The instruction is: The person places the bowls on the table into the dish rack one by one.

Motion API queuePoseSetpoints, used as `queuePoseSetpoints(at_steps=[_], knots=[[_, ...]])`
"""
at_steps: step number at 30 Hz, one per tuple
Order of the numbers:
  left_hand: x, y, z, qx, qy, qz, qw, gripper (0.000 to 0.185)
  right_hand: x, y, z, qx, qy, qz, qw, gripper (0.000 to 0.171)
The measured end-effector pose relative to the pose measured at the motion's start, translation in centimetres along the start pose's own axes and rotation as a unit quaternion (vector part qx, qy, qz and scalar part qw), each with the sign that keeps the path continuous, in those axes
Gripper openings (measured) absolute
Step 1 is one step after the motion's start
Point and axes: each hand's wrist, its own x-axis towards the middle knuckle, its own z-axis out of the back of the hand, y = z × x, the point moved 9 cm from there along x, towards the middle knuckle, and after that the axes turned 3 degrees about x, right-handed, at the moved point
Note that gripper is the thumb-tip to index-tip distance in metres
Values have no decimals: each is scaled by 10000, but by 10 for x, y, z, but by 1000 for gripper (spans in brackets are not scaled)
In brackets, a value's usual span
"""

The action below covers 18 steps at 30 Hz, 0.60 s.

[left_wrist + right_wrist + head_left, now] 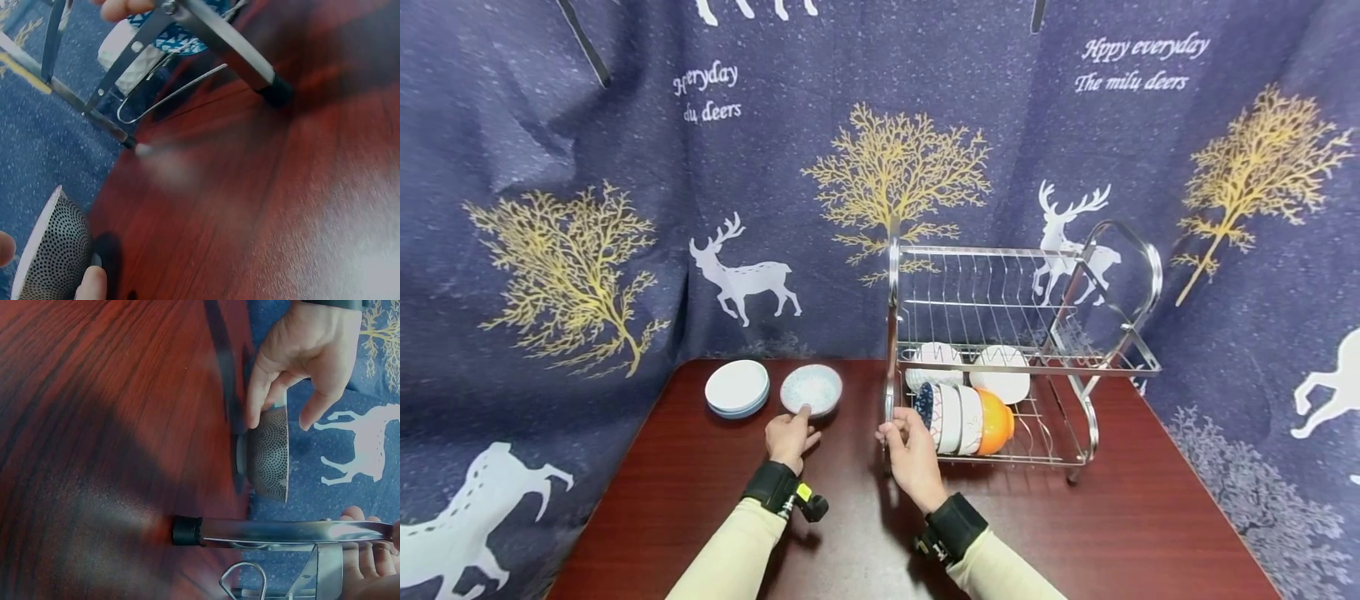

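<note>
The left hand (790,437) rests at the near rim of a speckled bowl (811,390) on the worktop (715,492). The right wrist view shows it best: thumb under the near side, fingers over the rim, so the hand pinches the bowl (270,456) at its edge. The bowl's foot seems to sit on the wood, though the angle is poor. In the left wrist view only the fingertips (92,284) show beside the dotted wall of the bowl (53,259).

Just left of that bowl, and beyond the left hand, lies a short stack of plates (737,388), white on top with a pale blue rim below.

The right hand (912,450) is just right of the left one, the two near but not touching. Its fingers curl round the front left post of a steel rack (892,333), low down, near the lower tier. The right wrist view shows the post (294,531) with its black rubber foot on the worktop and the fingers (362,559) wrapped behind it.

Directly beyond the right hand, on the rack's lower tier, bowls stand on edge in a row: a blue-patterned bowl (927,402) nearest the fingers, white ones behind it, then an orange bowl (996,421). Two more white dishes (1000,375) stand further back. The upper tier is bare wire. A dark blue cloth (550,208) printed with deer and golden trees hangs behind everything.
</note>
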Motion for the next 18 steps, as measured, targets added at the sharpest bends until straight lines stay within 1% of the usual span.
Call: queuePoseSetpoints(at_steps=[5,9,12,15,18], knots=[[6,5,-1,-632,42,277,9976,68,0,0,0,-37,-9,67,10000,15],[12,7,0,-948,126,347,9948,66,0,0,0,-54,-18,157,9999,14],[17,9,0,-1105,275,451,9925,59,0,0,0,-62,-33,225,9997,15],[21,12,-1,-1335,454,662,9878,53,0,0,1,-21,-45,229,9997,15],[24,15,-3,-1579,633,838,9819,54,0,0,1,-33,-41,266,9996,16]])
